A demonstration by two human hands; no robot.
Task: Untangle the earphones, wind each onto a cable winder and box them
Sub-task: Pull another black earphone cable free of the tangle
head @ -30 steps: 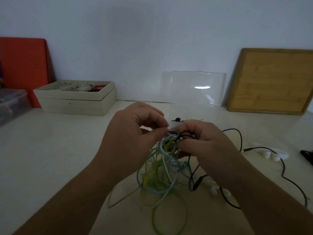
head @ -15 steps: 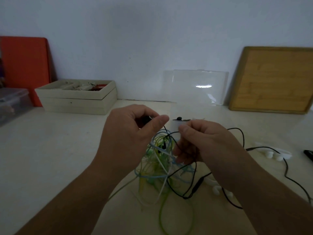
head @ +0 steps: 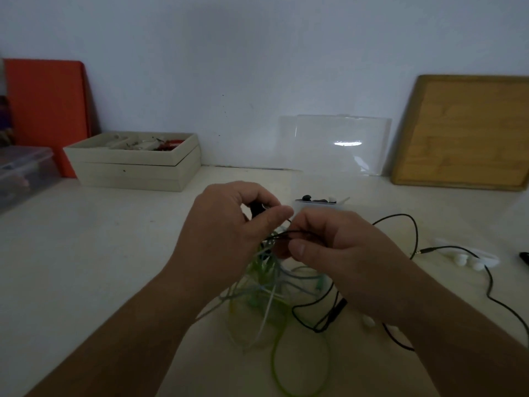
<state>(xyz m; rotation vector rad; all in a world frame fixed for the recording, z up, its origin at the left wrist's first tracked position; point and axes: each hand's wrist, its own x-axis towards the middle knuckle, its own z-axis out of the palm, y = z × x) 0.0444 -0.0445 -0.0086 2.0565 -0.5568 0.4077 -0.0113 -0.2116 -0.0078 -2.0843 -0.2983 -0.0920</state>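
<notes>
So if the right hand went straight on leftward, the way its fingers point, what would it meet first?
The left hand: its thumb lies just ahead of the right hand, with only the black cable they pinch between them. Depth is unclear, so it might just pass.

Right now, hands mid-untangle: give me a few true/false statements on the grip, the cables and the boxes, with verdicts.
1. Both the left hand and the right hand have a grip on the black earphone. True.
2. The wooden board lies flat on the table. False: it leans against the wall.
3. The green and blue cables are wound on a winder. False: they hang in a loose tangle under the hands.
4. The clear box behind the hands has its lid up. True.
</notes>
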